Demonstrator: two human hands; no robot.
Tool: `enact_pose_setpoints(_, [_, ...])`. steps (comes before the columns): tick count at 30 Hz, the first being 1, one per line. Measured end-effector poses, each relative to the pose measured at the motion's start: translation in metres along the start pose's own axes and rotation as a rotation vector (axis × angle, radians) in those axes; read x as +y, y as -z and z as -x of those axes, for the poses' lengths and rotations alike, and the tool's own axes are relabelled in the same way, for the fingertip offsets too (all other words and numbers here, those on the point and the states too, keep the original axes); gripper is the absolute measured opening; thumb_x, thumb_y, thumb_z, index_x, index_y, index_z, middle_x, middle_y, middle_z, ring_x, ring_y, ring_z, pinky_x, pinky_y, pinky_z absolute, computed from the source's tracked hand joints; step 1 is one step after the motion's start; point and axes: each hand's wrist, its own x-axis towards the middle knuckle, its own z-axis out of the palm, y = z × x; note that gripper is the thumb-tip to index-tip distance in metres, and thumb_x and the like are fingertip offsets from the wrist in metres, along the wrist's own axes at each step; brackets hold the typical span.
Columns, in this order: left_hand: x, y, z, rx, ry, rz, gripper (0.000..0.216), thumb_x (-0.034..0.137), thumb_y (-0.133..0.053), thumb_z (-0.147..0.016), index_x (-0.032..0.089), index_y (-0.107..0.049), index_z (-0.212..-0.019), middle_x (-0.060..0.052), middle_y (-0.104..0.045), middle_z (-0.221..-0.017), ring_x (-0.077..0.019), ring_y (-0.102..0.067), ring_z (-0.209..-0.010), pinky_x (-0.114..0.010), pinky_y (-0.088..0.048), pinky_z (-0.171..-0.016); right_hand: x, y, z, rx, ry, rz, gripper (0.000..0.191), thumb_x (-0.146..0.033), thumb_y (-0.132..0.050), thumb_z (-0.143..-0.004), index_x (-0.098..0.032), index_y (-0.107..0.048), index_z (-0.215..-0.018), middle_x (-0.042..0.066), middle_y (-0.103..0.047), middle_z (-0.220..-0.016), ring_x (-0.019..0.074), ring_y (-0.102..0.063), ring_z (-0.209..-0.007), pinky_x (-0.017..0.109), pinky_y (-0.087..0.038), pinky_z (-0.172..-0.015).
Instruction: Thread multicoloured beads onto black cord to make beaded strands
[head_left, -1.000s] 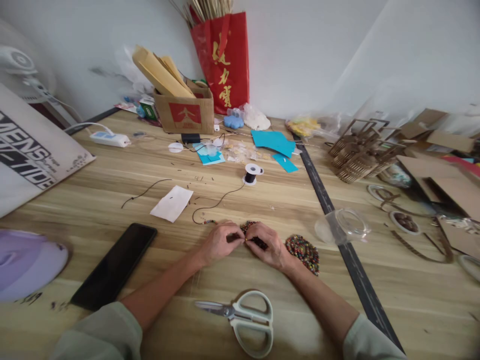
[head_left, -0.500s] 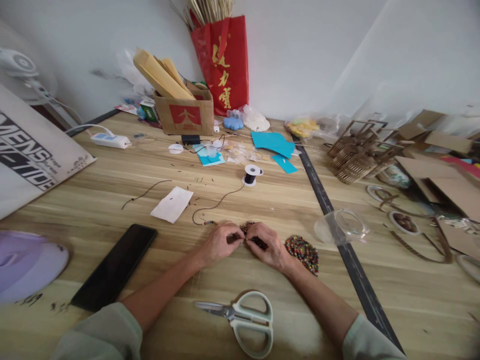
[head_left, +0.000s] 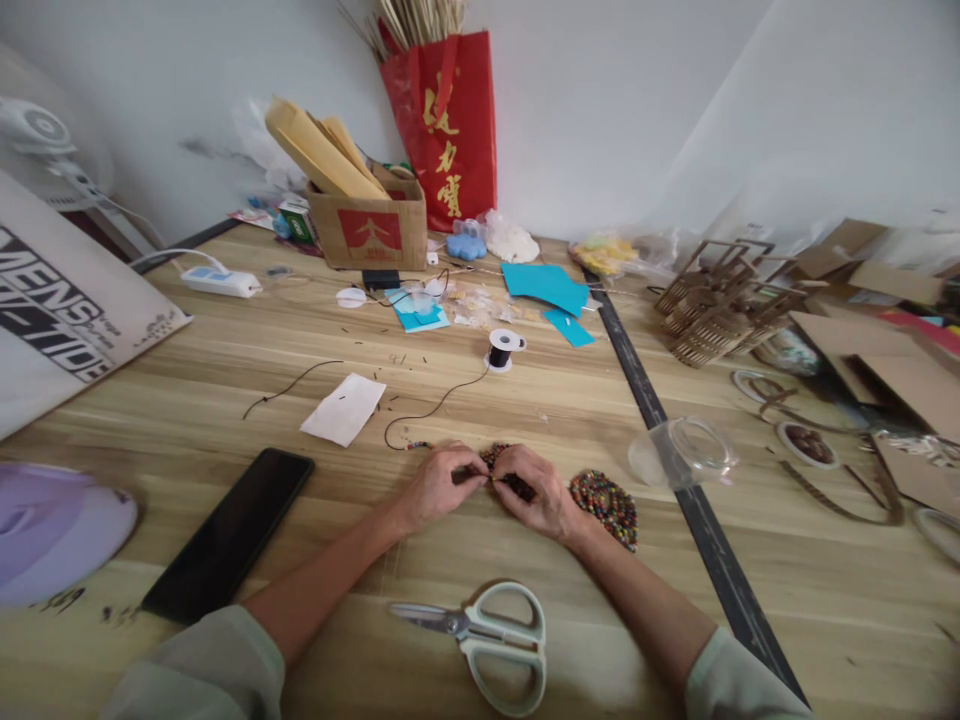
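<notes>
My left hand [head_left: 442, 485] is closed in a pinch, its fingertips almost meeting those of my right hand [head_left: 536, 490], which pinches too. A tiny bead seems to sit between the fingertips, too small to make out well. From beside my left hand a black cord [head_left: 439, 403], with a few beads [head_left: 418, 445] on it, curves back to a white spool [head_left: 499, 352]. Small dark multicoloured beads [head_left: 495, 455] lie behind and under my right hand, partly hidden by it. Another coil of bead strands [head_left: 606, 510] rests by my right wrist.
Light-handled scissors [head_left: 502, 640] lie in front, between my forearms. A black phone [head_left: 229, 535] is at left, with white paper [head_left: 345, 408] beyond it. A clear plastic container [head_left: 684, 452] stands at right. A cardboard box [head_left: 367, 225] and red bag [head_left: 457, 130] are at the back.
My fingertips have shifted very slightly at the pinch. Everything else looks the same.
</notes>
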Motion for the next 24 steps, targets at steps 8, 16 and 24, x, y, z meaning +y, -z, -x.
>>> enact_pose_setpoints(8, [0.0015, 0.001, 0.0002, -0.003, 0.017, -0.01, 0.008, 0.008, -0.067, -0.074, 0.016, -0.068, -0.074, -0.003, -0.068, -0.075, -0.0162, -0.062, -0.076, -0.027, -0.048, -0.073, 0.0031, -0.0014, 0.0015, -0.004, 0.007, 0.005, 0.003, -0.018, -0.053, -0.09, -0.02, -0.056, -0.089, 0.008, -0.062, -0.083, 0.0194, -0.059, -0.082, 0.035, -0.051, -0.075])
enact_pose_setpoints(16, [0.0009, 0.0006, 0.0005, -0.002, -0.007, -0.005, 0.007, 0.009, -0.065, -0.076, 0.016, -0.068, -0.075, -0.004, -0.068, -0.076, -0.0165, -0.062, -0.076, -0.028, -0.048, -0.074, 0.003, -0.0018, 0.0018, -0.001, -0.007, 0.006, 0.002, -0.02, -0.054, -0.09, -0.02, -0.057, -0.091, 0.008, -0.063, -0.084, 0.0198, -0.06, -0.082, 0.035, -0.052, -0.075])
enact_pose_setpoints(24, [0.0009, 0.0004, 0.0002, -0.014, -0.032, -0.003, 0.007, 0.009, -0.065, -0.076, 0.015, -0.068, -0.074, -0.004, -0.068, -0.075, -0.0169, -0.061, -0.076, -0.029, -0.048, -0.074, 0.0019, -0.0011, 0.0007, -0.019, -0.01, 0.0, 0.003, -0.019, -0.054, -0.09, -0.019, -0.057, -0.09, 0.008, -0.063, -0.083, 0.0197, -0.06, -0.083, 0.034, -0.051, -0.075])
